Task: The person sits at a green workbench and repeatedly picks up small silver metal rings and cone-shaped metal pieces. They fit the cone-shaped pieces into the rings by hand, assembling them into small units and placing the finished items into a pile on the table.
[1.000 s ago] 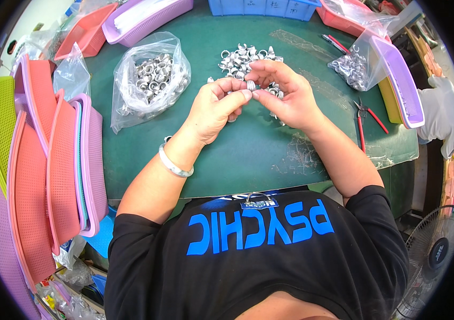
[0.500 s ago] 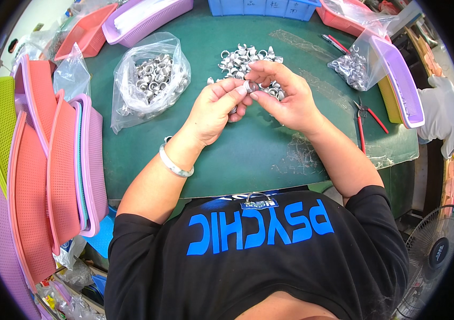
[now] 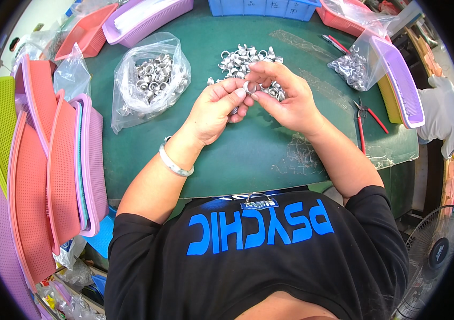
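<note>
Baskets: on my far left I see yellow-green, salmon and lilac plastic baskets (image 3: 29, 197) nested on edge beside the green counter (image 3: 227, 165).
Open bag: next, a clear plastic bag (image 3: 124, 110) rests on the counter with many silvery rings inside, its mouth open upward.
Bracelet: a pale bangle (image 3: 175, 166) sits around my left wrist.
Left hand: my left hand (image 3: 211, 109) is narrowed to a pinch, thumb and forefinger gripping a silver ring (image 3: 247, 88) by its left side; another metal piece shows under the curled fingers, though I can't tell whether they hold it.
Ring in hand: it stands tilted between my two hands, above the counter, its opening partly facing me.
Ring pile: a loose heap of silvery rings (image 3: 243, 61) lies just beyond my fingers, partly hidden by them.
Right hand: my right hand (image 3: 291, 104) arches around the ring's right side, thumb tip at its lower edge; I can't tell how firmly those fingers hold it.
Small bag: farther right, a clear bag (image 3: 352, 69) contains more rings.
Pliers: red-handled pliers (image 3: 364, 109) lie on the counter, jaws pointing away from me.
</note>
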`<state>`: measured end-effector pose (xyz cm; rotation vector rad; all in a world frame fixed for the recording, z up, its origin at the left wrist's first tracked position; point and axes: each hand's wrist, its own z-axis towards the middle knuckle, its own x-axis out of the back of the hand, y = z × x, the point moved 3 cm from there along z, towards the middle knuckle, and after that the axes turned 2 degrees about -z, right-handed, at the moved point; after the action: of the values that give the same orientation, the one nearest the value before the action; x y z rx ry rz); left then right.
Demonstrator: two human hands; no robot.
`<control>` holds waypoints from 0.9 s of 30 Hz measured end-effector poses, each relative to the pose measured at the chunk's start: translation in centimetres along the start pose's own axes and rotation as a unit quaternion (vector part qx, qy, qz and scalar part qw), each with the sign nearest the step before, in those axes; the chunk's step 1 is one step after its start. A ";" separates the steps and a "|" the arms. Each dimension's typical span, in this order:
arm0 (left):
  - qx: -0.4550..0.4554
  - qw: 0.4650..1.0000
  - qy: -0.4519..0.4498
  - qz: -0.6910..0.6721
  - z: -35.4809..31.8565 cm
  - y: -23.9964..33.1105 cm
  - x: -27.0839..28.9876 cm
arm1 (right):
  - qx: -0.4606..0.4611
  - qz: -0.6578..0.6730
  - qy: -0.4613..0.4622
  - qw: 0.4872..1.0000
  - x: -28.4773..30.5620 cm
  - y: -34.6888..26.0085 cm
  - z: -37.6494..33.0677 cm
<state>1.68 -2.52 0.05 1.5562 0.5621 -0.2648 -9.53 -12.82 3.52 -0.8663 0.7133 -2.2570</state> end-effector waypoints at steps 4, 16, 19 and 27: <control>-0.025 0.999 0.007 0.037 -0.1 0.4 -0.2 | 0.000 -0.010 0.006 1.000 0.1 -0.2 0.2; -0.071 0.985 0.038 -0.150 0.6 1.9 2.0 | 0.014 -0.164 -0.026 0.986 0.0 1.5 0.2; -0.084 0.979 0.069 -0.171 0.7 2.2 2.8 | 0.031 -0.220 -0.118 0.968 -1.0 1.2 0.4; -0.054 0.983 0.143 -0.100 0.5 1.9 2.6 | -0.012 -0.283 -0.197 0.938 -2.5 2.2 -0.3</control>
<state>4.94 -2.52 0.37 1.4436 0.9456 -0.1591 -7.51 -12.44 0.92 -1.6468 0.3269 -2.4293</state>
